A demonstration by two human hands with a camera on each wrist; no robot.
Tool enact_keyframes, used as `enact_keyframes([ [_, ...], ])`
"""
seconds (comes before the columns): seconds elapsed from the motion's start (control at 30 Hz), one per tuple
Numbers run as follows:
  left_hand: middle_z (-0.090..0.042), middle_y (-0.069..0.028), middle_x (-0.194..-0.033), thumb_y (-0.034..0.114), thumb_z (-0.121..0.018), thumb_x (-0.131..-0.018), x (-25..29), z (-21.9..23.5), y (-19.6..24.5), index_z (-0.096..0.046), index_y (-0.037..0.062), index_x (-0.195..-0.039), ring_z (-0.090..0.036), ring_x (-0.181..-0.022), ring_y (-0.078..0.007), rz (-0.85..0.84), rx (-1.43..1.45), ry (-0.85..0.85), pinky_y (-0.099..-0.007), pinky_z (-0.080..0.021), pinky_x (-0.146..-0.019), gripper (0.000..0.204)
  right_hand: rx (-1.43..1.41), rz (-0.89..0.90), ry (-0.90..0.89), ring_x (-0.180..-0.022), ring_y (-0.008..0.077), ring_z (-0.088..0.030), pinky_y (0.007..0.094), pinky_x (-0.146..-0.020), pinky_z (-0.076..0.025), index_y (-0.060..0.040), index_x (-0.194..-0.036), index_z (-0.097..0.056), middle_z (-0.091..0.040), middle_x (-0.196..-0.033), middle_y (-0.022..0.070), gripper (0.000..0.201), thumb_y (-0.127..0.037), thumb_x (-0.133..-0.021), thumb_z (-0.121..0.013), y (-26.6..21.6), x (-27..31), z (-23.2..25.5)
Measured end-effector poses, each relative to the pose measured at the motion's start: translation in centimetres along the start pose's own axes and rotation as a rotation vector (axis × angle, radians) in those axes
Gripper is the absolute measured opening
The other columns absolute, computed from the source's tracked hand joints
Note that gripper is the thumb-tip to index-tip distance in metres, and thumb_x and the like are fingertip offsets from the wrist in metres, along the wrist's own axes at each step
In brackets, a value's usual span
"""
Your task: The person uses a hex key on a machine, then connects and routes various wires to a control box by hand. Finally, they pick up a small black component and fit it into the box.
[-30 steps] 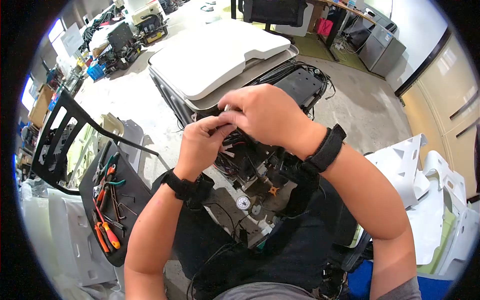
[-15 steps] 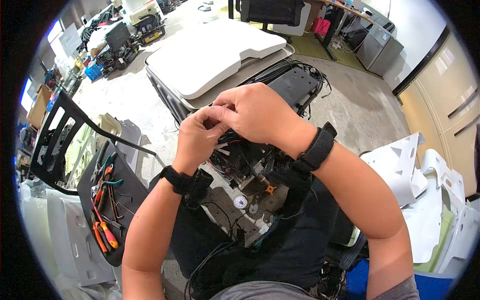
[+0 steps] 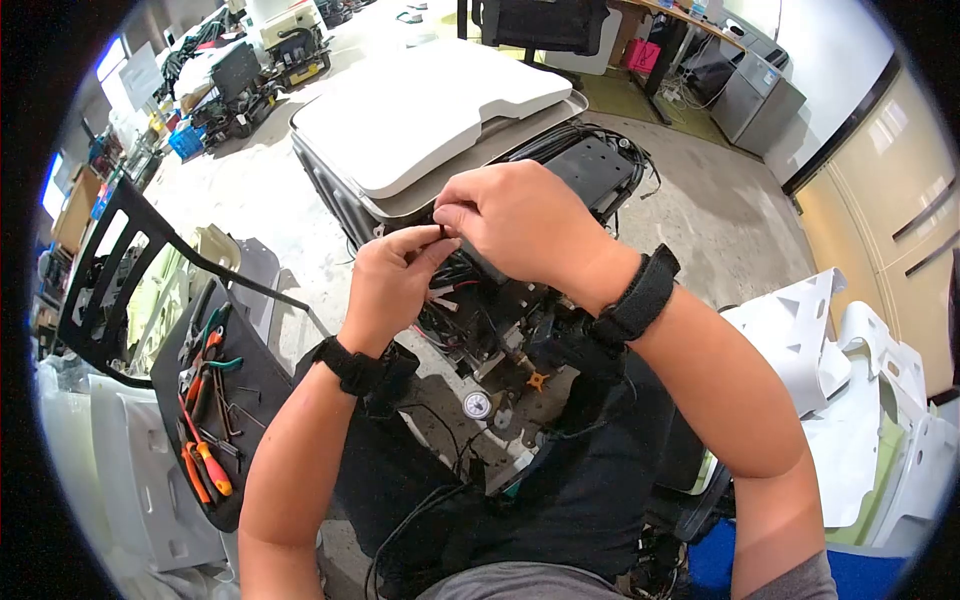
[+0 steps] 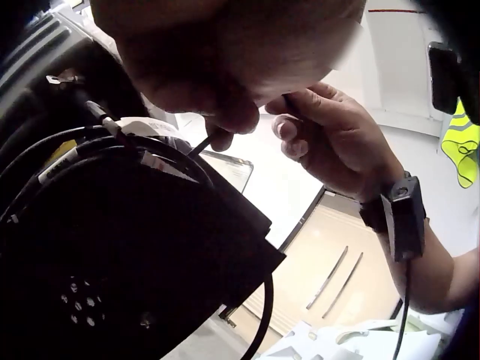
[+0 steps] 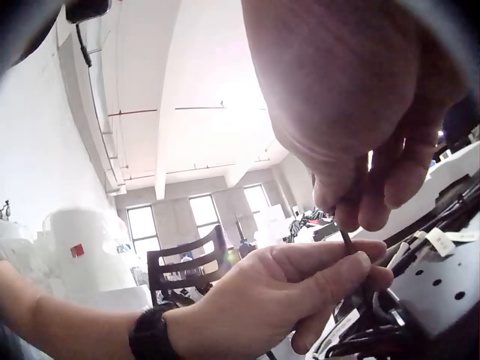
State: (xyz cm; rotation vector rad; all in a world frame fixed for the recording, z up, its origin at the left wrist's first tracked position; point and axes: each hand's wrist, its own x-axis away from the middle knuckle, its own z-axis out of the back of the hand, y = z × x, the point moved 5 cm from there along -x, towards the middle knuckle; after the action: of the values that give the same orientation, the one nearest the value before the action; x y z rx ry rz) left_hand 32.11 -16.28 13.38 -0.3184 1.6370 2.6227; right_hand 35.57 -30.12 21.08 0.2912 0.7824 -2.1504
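Between the two hands runs a thin dark cable [image 3: 443,231], short in the head view. Thumb and forefinger of the left hand [image 3: 385,290] pinch it; in the right wrist view the cable [image 5: 346,241] rises from them to the curled fingertips of the right hand [image 5: 352,97], which pinch its upper part. The left wrist view has a dark length [image 4: 199,147] below the left fingers. Both hands are over an opened machine with bundled wires [image 3: 455,272], beside its white cover [image 3: 430,110]. The cable's far ends are hidden.
Pliers and other hand tools [image 3: 205,460] lie on a dark chair seat [image 3: 255,375] at the left. A round gauge [image 3: 477,405] and an orange knob [image 3: 537,381] are low in the machine. White panels [image 3: 840,440] stand at the right.
The fingertips, close together half a second ago, have drawn slightly apart, and the dark cable shows between them. The right hand has shifted slightly to the right.
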Motion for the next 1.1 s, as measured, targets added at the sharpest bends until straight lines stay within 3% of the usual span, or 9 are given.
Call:
enact_keyframes([
  [0.17, -0.060, -0.0041, -0.062, 0.015, -0.073, -0.085, -0.4, -0.3, -0.4, -0.073, 0.0039, -0.097, -0.050, -0.054, -0.0068, -0.103, -0.018, 0.071, -0.0246, -0.041, -0.052, 0.017, 0.005, -0.146, 0.050, -0.069, 0.0325, -0.066, 0.0377, -0.062, -0.051, -0.0030, -0.090, -0.071, -0.067, -0.077, 0.0165, 0.025, -0.027, -0.084, -0.066, 0.9, 0.4, 0.7],
  [0.5, -0.064, -0.0017, -0.067, 0.011, -0.075, -0.081, -0.5, -1.1, -0.1, -0.070, 0.0027, -0.093, -0.052, -0.059, -0.0069, -0.123, 0.040, 0.089, -0.0246, -0.044, -0.057, 0.015, -0.062, -0.081, 0.073, -0.070, 0.0322, -0.066, 0.0363, -0.064, -0.052, -0.0009, -0.091, -0.071, -0.068, -0.079, 0.0183, 0.024, -0.024, -0.085, -0.066, 0.2, 0.2, -0.2],
  [0.57, -0.063, -0.0006, -0.067, 0.011, -0.075, -0.082, -0.6, -1.0, -0.4, -0.070, 0.0026, -0.093, -0.051, -0.060, -0.0068, -0.122, 0.120, 0.118, -0.0241, -0.044, -0.058, 0.015, -0.053, -0.054, 0.069, -0.075, 0.0352, -0.066, 0.0425, -0.069, -0.053, -0.0045, -0.082, -0.072, -0.068, -0.079, 0.0170, 0.026, -0.028, -0.084, -0.062, -0.3, 0.2, -0.3],
  [0.73, -0.061, 0.0006, -0.068, 0.011, -0.074, -0.082, -0.8, -1.1, -0.9, -0.069, 0.0048, -0.097, -0.049, -0.061, -0.0067, -0.144, 0.154, 0.101, -0.0247, -0.043, -0.058, 0.017, -0.106, -0.081, 0.073, -0.070, 0.0363, -0.065, 0.0431, -0.066, -0.053, -0.0036, -0.083, -0.071, -0.067, -0.075, 0.0173, 0.024, -0.026, -0.084, -0.061, -0.1, 0.4, -0.7],
  [0.87, -0.059, -0.0020, -0.069, 0.014, -0.075, -0.082, -0.1, -0.6, 0.6, -0.069, 0.0031, -0.100, -0.051, -0.061, -0.0095, -0.214, 0.000, 0.042, -0.0249, -0.044, -0.058, 0.021, -0.029, -0.043, 0.053, -0.074, 0.0356, -0.065, 0.0422, -0.068, -0.053, -0.0039, -0.084, -0.072, -0.067, -0.077, 0.0177, 0.018, -0.020, -0.083, -0.063, 0.1, 0.6, -0.4],
  [0.9, -0.063, -0.0054, -0.074, 0.014, -0.073, -0.084, -0.1, -0.7, 0.0, -0.069, 0.0018, -0.100, -0.055, -0.064, -0.0125, -0.131, 0.055, -0.045, -0.0260, -0.046, -0.061, 0.020, -0.039, -0.004, 0.051, -0.074, 0.0355, -0.065, 0.0420, -0.069, -0.053, -0.0042, -0.085, -0.072, -0.067, -0.078, 0.0175, 0.018, -0.019, -0.083, -0.062, 0.0, 0.6, -0.3],
  [1.0, -0.067, -0.0082, -0.080, 0.013, -0.072, -0.085, 0.0, -0.4, -0.5, -0.070, 0.0016, -0.099, -0.059, -0.067, -0.0148, -0.238, 0.072, -0.003, -0.0271, -0.048, -0.065, 0.019, -0.065, 0.028, 0.036, -0.075, 0.0355, -0.065, 0.0418, -0.069, -0.053, -0.0047, -0.085, -0.072, -0.067, -0.079, 0.0172, 0.017, -0.019, -0.083, -0.063, -0.2, 0.5, -0.1],
  [1.03, -0.069, -0.0102, -0.084, 0.013, -0.072, -0.084, 0.0, -0.3, -0.5, -0.070, 0.0014, -0.098, -0.062, -0.070, -0.0168, -0.136, 0.059, -0.026, -0.0280, -0.049, -0.067, 0.018, -0.086, 0.023, 0.027, -0.075, 0.0355, -0.065, 0.0417, -0.069, -0.053, -0.0050, -0.086, -0.072, -0.067, -0.079, 0.0171, 0.017, -0.019, -0.083, -0.063, -0.2, 0.5, -0.2],
  [1.1, -0.069, -0.0103, -0.083, 0.014, -0.072, -0.084, -0.1, -0.2, -0.5, -0.071, 0.0015, -0.098, -0.061, -0.069, -0.0171, -0.200, 0.013, 0.004, -0.0283, -0.049, -0.066, 0.019, -0.104, 0.005, 0.044, -0.075, 0.0354, -0.065, 0.0413, -0.069, -0.053, -0.0045, -0.086, -0.072, -0.067, -0.079, 0.0172, 0.018, -0.021, -0.083, -0.064, -0.2, 0.6, -0.3],
])
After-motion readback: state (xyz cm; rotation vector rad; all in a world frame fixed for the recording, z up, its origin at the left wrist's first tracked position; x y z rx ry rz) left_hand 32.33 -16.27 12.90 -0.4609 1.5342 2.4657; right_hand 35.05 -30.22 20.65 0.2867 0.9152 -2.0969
